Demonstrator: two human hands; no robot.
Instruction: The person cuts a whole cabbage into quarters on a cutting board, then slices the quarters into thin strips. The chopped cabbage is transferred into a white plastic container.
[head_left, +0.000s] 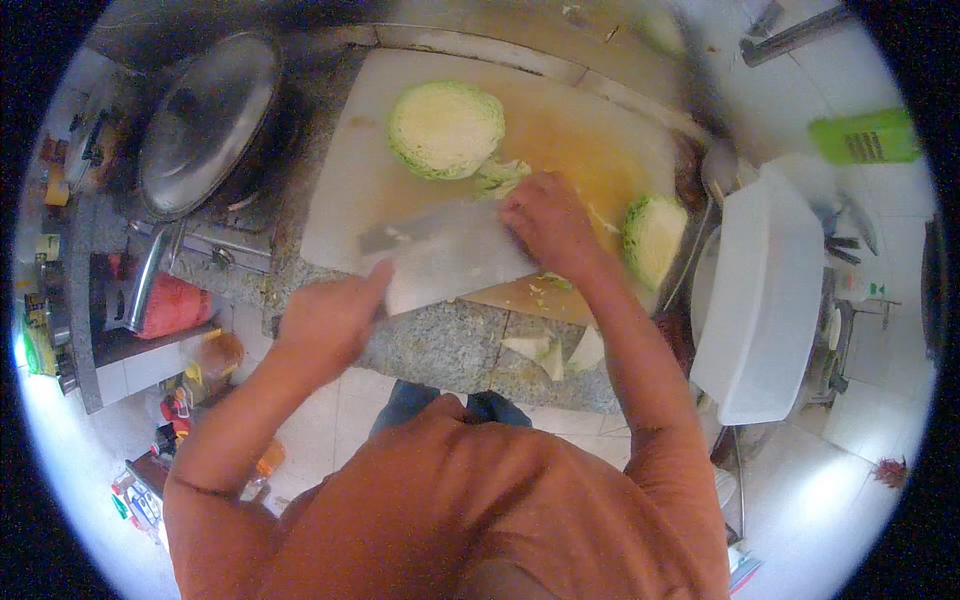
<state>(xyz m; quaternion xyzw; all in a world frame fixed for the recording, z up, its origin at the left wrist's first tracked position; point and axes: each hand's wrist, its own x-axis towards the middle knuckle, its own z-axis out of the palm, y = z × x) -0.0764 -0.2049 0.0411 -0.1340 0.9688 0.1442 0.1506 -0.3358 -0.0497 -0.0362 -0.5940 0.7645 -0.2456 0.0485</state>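
Observation:
My left hand (327, 316) grips the handle end of a wide-bladed cleaver (457, 251), its thumb laid along the blade. The blade lies slanted over the near part of a white cutting board (337, 202) and looks blurred. At the blade's right end are the curled fingers of my right hand (546, 221); what they hold, if anything, is hidden. Just beyond them is a small cut cabbage piece (501, 177). A large cabbage half (448, 130) rests cut face up farther back. Another cut cabbage piece (654, 238) sits at the board's right edge.
Cabbage scraps (547, 352) lie on the granite counter edge (435, 337). To the left, a metal pan (214, 124) stands over the stove (225, 244), its handle pointing toward me. A white plastic tub (761, 300) stands tilted at the right. Behind the board runs a raised ledge (465, 49).

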